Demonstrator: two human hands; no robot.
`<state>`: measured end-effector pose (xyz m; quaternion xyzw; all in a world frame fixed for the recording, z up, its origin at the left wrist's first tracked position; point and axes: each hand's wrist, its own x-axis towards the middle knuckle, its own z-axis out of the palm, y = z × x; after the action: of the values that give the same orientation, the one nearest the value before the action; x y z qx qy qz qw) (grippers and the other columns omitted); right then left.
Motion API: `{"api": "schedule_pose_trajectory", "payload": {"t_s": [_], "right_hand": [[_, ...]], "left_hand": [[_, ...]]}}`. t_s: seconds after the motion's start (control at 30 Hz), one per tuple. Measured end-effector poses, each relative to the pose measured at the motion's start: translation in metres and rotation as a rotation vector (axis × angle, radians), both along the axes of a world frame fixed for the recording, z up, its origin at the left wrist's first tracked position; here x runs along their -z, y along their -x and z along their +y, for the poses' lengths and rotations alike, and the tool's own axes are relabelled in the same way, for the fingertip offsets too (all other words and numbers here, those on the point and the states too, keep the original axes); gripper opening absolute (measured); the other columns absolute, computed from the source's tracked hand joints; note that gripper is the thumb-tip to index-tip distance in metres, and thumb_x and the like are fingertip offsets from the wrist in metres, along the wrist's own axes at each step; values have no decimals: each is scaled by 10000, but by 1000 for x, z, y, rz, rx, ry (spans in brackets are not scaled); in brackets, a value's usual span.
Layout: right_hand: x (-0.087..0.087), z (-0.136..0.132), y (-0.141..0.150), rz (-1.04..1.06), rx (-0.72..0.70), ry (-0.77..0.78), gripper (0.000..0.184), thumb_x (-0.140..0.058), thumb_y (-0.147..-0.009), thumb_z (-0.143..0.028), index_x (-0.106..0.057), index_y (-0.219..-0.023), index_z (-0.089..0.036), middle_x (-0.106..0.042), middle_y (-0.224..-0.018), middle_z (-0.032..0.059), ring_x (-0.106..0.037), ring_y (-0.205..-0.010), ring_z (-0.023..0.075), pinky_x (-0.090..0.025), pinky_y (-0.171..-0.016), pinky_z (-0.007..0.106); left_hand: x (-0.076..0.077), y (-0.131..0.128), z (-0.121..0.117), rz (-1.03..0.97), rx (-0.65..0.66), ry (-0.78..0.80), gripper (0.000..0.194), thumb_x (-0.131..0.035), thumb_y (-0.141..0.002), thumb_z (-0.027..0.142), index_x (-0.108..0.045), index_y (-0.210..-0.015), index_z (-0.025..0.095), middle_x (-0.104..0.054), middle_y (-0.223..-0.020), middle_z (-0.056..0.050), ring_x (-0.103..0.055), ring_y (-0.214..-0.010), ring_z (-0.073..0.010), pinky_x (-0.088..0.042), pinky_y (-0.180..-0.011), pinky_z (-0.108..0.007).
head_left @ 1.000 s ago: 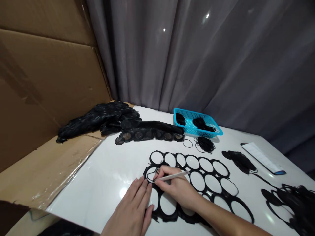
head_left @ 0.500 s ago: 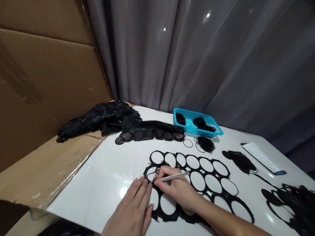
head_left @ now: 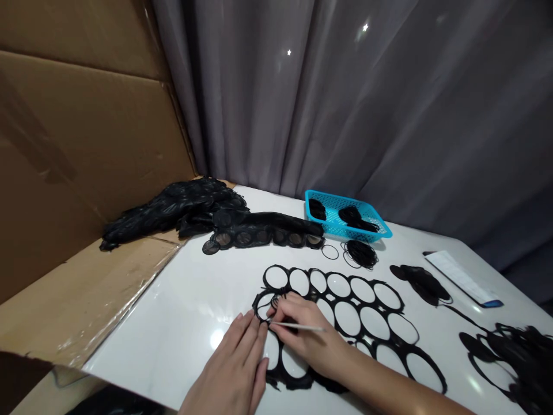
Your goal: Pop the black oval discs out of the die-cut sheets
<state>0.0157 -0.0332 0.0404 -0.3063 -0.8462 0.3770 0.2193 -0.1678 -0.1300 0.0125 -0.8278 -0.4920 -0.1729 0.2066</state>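
Observation:
A black rubbery sheet (head_left: 365, 337) with rows of large round holes lies flat on the white table. My left hand (head_left: 235, 357) lies flat with fingers stretched, its fingertips on the sheet's left edge. Just to its right, my right hand (head_left: 305, 328) pinches a slim, pale, flat tool (head_left: 298, 327), whose exact kind I cannot make out. The tool's left end is beside a hole rim in the second row, near my left fingertips. Several thin black rings (head_left: 276, 300) bunch at my right fingers, partly hidden by them.
A blue basket (head_left: 349, 233) holding black bundles stands at the back. Near it are a pile of black rings (head_left: 362, 254) and a rolled black sheet (head_left: 280, 222). Black scraps (head_left: 527, 357) and a phone-like slab (head_left: 462, 278) lie right; cardboard (head_left: 86, 144) rises left.
My right hand has turned the tool, so its free end has swung lower and it shows thinner, edge-on. My left hand has stayed in place.

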Motion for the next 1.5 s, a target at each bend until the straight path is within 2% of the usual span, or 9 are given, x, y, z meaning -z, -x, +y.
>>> {"api": "schedule_pose_trajectory", "payload": {"t_s": [0.13, 0.3, 0.4, 0.57, 0.77, 0.97, 1.17, 1.4, 1.5], "right_hand": [[-1, 24, -5, -104, -105, -312, 106, -544, -883, -110, -585, -890, -207, -654, -975, 95, -537, -917, 245, -434, -794, 353], [-20, 109, -32, 16, 491, -314, 167, -505, -908, -227, -525, -743, -218, -624, -800, 51, -538, -770, 215, -422, -736, 345], [-22, 131, -43, 127, 588, -17, 237, -624, -857, -306, -504, -675, -216, -621, -687, 15, -536, -632, 164, -429, -608, 290], [-14, 109, -35, 526, 483, 807, 219, -796, -728, -242, -588, -736, -173, -731, -859, 85, -693, -757, 153, -503, -506, 179], [-11, 89, -10, 668, 339, 1067, 249, -846, -700, -217, -609, -729, -148, -723, -807, 83, -743, -817, 168, -600, -689, 179], [-7, 75, 3, 595, 252, 1018, 390, -889, -670, -318, -528, -710, -173, -710, -835, 44, -722, -819, 151, -544, -649, 183], [-10, 69, 1, 521, 143, 984, 396, -848, -716, -368, -492, -712, -195, -718, -907, 46, -670, -877, 163, -494, -840, 289], [-4, 66, 2, 237, 120, 470, 190, -657, -854, -260, -518, -734, -210, -694, -938, 19, -627, -921, 189, -457, -833, 305], [-2, 65, 4, 171, 95, 363, 163, -619, -858, -204, -523, -727, -209, -692, -915, 9, -621, -876, 175, -452, -796, 288]], "left_hand": [[2, 0, 1, -16, 8, 0, 425, -506, -974, 258, -578, -1358, 91, -647, -1345, -131, -564, -1292, -279, -409, -1119, -392], [2, 0, 0, -1, 1, -16, 413, -510, -964, 244, -585, -1343, 99, -652, -1340, -115, -583, -1264, -270, -455, -1076, -391], [-5, 1, 2, -43, 14, 0, 383, -518, -952, 237, -606, -1304, 117, -684, -1272, -109, -631, -1187, -273, -507, -1018, -410], [-22, -2, 21, -256, -49, 162, 273, -462, -990, 218, -634, -1199, 183, -689, -1154, -93, -663, -1078, -254, -569, -921, -412], [-7, -3, 52, -242, -47, 118, 409, -520, -993, 309, -534, -1368, 147, -634, -1321, -122, -565, -1265, -305, -499, -1042, -477], [2, -4, 52, -182, -52, 124, 349, -493, -996, 285, -598, -1292, 133, -657, -1288, -137, -604, -1229, -296, -477, -1068, -476], [1, -6, 51, -147, -46, 99, 367, -500, -979, 259, -610, -1293, 103, -666, -1297, -147, -609, -1230, -302, -482, -1058, -463], [2, -6, 51, -175, -44, 93, 375, -476, -992, 256, -588, -1322, 118, -668, -1295, -131, -600, -1239, -294, -473, -1063, -462], [0, -7, 51, -162, -47, 95, 375, -462, -990, 246, -598, -1310, 103, -674, -1279, -133, -609, -1221, -297, -474, -1060, -459]]}}
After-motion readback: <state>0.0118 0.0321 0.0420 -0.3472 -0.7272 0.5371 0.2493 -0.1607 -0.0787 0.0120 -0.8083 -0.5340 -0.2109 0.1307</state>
